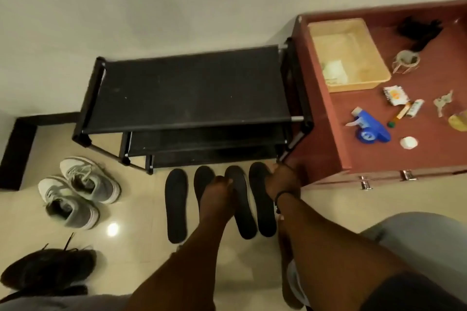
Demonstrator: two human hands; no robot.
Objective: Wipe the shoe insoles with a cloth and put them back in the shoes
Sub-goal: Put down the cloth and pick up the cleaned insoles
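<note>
Floor tiles of pale glossy stone carry everything, with a black fabric-shelved shoe rack at the far side and a reddish wooden cabinet to its right. Grey-and-white sneakers sit at the left, black lace-up shoes nearer. Four flat black foam insoles lie side by side just before the rack. The left hand reaches onto the middle insoles and the right hand onto the rightmost; whether either grasps one, I cannot tell. No cloth shows, so this looks like picking up; wiping likely needs a cloth fetched first.
</note>
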